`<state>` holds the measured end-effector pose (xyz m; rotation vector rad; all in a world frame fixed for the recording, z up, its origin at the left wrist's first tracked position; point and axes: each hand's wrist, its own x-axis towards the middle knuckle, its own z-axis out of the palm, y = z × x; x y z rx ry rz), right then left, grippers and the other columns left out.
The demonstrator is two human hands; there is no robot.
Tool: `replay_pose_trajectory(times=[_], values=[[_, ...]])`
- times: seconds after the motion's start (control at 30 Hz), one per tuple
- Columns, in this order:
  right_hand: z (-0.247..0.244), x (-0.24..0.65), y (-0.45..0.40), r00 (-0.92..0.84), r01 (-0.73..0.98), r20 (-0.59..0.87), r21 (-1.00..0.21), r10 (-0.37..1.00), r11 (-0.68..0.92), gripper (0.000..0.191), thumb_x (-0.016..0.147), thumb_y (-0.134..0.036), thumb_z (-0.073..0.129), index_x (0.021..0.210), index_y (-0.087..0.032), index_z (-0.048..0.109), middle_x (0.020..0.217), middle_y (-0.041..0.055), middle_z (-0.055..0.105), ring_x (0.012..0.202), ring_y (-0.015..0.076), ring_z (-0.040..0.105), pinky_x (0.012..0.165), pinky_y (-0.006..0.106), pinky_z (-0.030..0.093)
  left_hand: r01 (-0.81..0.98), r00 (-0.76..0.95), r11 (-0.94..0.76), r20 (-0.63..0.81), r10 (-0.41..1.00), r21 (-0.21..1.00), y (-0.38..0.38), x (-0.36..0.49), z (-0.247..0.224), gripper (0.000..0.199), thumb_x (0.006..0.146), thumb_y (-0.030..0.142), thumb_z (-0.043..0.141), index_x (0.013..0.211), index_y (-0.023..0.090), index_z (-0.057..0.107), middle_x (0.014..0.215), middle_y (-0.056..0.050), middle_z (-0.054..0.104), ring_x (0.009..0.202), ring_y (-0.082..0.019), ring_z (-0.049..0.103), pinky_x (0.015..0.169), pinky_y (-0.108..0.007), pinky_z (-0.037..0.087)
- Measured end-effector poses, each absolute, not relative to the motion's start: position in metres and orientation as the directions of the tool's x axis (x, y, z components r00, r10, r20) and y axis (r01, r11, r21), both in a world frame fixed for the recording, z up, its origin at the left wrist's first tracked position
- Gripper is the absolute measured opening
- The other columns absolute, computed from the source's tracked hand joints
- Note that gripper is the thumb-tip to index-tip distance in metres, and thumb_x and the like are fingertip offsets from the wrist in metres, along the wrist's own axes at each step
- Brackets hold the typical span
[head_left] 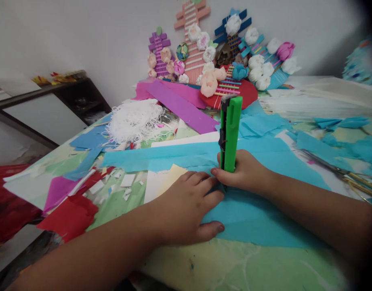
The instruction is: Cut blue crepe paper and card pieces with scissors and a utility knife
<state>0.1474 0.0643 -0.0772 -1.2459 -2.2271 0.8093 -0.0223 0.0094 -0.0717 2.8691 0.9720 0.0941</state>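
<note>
My right hand (244, 171) is closed around a green utility knife (234, 129), which stands almost upright with its black slider facing left. The lower end of the knife is hidden in my fingers, so its blade does not show. Under both hands lies a large sheet of light-blue crepe paper (264, 222), with a long narrow strip stretching out to the left. My left hand (194, 206) rests flat on the blue paper, fingers spread, just left of the knife hand. White sheets (151, 186) show beneath the blue paper.
Gold-handled scissors (352, 178) lie at the right. A heap of white string (135, 121), purple paper strips (179, 105) and red paper scraps (70, 216) cover the left side. Colourful guitar-shaped crafts with paper flowers (208, 83) lean on the wall. A dark shelf (49, 101) stands left.
</note>
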Motion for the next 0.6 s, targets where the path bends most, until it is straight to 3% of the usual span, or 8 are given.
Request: replay_pose_trajectory(times=[0.17, 0.37, 0.6], values=[[-0.079, 0.147, 0.065, -0.470, 0.587, 0.088, -0.712, 0.878, 0.386, 0.031, 0.067, -0.043, 0.049, 0.052, -0.017, 0.038, 0.049, -0.0043, 0.038, 0.050, 0.0079, 0.036, 0.048, 0.023, 0.028, 0.601, 0.792, -0.789, 0.031, 0.609, 0.127, 0.009, -0.023, -0.072, 0.047, 0.075, 0.049, 0.045, 0.109, 0.017, 0.049, 0.114, -0.011, 0.047, 0.107, -0.030, 0.037, 0.091, -0.047, 0.028], [-0.068, 0.150, 0.073, -0.325, 0.525, 0.050, -0.821, 0.944, 0.225, 0.037, 0.066, -0.050, 0.049, 0.053, -0.017, 0.036, 0.051, -0.0047, 0.033, 0.051, 0.0076, 0.033, 0.049, 0.023, 0.029, 0.605, 0.789, -0.787, 0.044, 0.613, 0.123, 0.008, -0.024, -0.072, 0.049, 0.076, 0.050, 0.044, 0.112, 0.017, 0.048, 0.120, -0.012, 0.043, 0.109, -0.030, 0.037, 0.091, -0.047, 0.028], [-0.064, 0.155, 0.056, -0.262, 0.569, -0.168, -0.823, 0.950, 0.011, 0.036, 0.069, -0.050, 0.047, 0.054, -0.018, 0.040, 0.041, -0.0048, 0.038, 0.039, 0.0083, 0.036, 0.040, 0.024, 0.029, 0.603, 0.791, -0.793, 0.062, 0.609, 0.091, 0.006, -0.025, -0.075, 0.050, 0.077, 0.048, 0.043, 0.114, 0.016, 0.046, 0.122, -0.012, 0.042, 0.111, -0.029, 0.036, 0.092, -0.046, 0.027]])
